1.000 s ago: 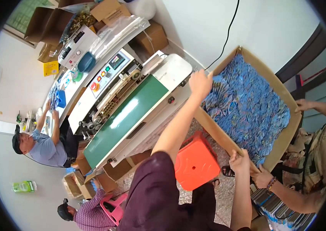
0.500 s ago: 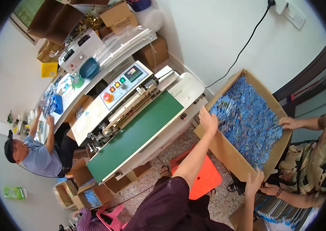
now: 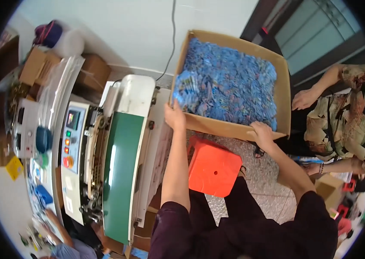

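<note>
A large open cardboard box (image 3: 217, 124) is in front of me, filled with a heap of small blue printed packets (image 3: 230, 82). My left hand (image 3: 175, 116) is closed on the box's near left corner. Closed over the near rim towards its right end is my right hand (image 3: 261, 133). Both my arms reach forward, one to each end of that near wall. On the right, a co-worker's hand (image 3: 305, 99) hangs just beside the box, apart from its wall.
An orange-red stool (image 3: 215, 167) stands on the speckled floor below the box. To the left runs a machine with a green conveyor belt (image 3: 123, 172) and a control panel (image 3: 71, 134). A black cable (image 3: 173, 39) hangs down the wall. Another person (image 3: 76, 248) sits at lower left.
My view has turned to the right, so the box now sits ahead of me. The co-worker's hand has come off the box's right rim. Both my hands still grip the box.
</note>
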{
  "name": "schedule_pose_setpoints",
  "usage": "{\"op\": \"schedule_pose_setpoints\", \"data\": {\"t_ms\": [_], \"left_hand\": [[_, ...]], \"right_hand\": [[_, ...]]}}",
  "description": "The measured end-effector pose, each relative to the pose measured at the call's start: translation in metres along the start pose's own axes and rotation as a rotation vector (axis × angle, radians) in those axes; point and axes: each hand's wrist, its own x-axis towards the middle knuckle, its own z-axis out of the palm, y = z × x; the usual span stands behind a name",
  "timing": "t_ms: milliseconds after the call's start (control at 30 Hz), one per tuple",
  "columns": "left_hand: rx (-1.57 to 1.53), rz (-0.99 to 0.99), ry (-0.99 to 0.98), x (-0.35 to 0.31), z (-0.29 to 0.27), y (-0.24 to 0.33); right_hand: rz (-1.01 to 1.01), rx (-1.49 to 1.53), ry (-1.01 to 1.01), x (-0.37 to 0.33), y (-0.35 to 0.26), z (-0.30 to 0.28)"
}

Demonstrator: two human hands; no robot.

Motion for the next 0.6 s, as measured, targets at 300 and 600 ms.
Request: {"op": "schedule_pose_setpoints", "data": {"t_ms": [300,600], "left_hand": [[0.111,-0.009,-0.065,0.029,0.020,0.008],[0.005,-0.048,-0.080,0.016,0.009,-0.006]], "right_hand": [[-0.120,0.090,-0.087,0.018,0.000,-0.008],[-0.292,0.144,-0.080,0.029,0.025,-0.010]]}}
